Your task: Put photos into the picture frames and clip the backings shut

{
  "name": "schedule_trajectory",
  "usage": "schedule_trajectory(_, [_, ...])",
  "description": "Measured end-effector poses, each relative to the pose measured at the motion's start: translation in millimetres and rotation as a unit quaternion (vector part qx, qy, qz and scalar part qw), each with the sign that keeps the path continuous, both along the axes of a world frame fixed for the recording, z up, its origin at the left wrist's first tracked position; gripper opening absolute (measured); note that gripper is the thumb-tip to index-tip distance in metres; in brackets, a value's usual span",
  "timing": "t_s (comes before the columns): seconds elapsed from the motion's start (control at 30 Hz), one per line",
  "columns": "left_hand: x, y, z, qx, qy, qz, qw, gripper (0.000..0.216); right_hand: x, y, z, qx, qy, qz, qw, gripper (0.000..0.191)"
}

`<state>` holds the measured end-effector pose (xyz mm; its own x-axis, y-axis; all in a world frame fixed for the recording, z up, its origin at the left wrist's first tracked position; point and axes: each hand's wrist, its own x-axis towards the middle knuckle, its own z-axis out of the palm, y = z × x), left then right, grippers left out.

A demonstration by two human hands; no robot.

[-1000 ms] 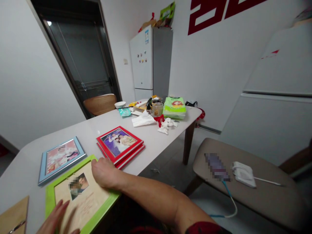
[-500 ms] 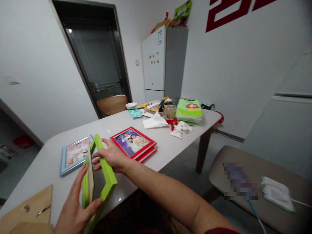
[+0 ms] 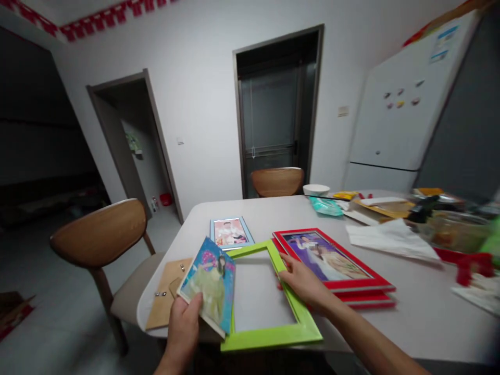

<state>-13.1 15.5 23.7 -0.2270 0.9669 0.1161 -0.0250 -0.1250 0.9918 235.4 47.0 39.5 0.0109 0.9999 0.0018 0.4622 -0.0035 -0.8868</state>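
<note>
Head view. Since the earlier frames the green frame (image 3: 269, 333) has gone from tilted on edge to lying flat and empty near the table (image 3: 422, 323) edge, and the photo print (image 3: 209, 284) is now out of it. The left hand (image 3: 183, 325) holds the print raised over the frame's left side, fingers clamped on its lower edge. The right hand (image 3: 307, 284) rests on the frame's right rail, fingers loosely together beside the stacked red frames (image 3: 332, 260). A blue frame (image 3: 230, 233) and a backing board (image 3: 166, 299) lie near. The print looks light, thin and bendable, best held by its edges; the frame looks stiff and light, graspable by any rail.
</note>
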Motion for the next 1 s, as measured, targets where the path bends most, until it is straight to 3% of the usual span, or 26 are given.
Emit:
schedule_trajectory(0.17, [-6.1, -14.8, -19.6, -0.051, -0.233, -0.055, 0.97, 0.033, -1.0, 0.7, -27.6, 0.087, -0.254, -0.046, 0.962, 0.053])
schedule_trajectory(0.37, [-8.5, -29.2, -10.6, -0.075, -0.268, -0.114, 0.954, 0.024, -9.8, -3.5, -30.0, 0.118, -0.339, -0.017, 0.933, 0.041])
schedule_trajectory(0.57, [-9.1, -28.0, -15.5, -0.093, -0.279, -0.111, 0.949, 0.022, -11.5, -6.8, -31.6, 0.14, -0.337, -0.009, 0.931, 0.033])
schedule_trajectory(0.8, [-7.3, -28.3, -14.8, -0.105, -0.278, -0.09, 0.951, 0.024, -19.3, -9.4, -35.1, 0.162, -0.351, -0.028, 0.922, 0.039])
schedule_trajectory(0.9, [-3.8, -28.5, -4.1, -0.072, -0.246, -0.079, 0.963, 0.026, -33.6, -16.6, -25.2, 0.188, -0.281, -0.006, 0.941, 0.041])
schedule_trajectory(1.0, [6.5, -32.4, 13.4, -0.027, -0.157, -0.081, 0.984, 0.031, -51.1, -26.9, -6.7, 0.161, -0.119, 0.058, 0.978, 0.045])
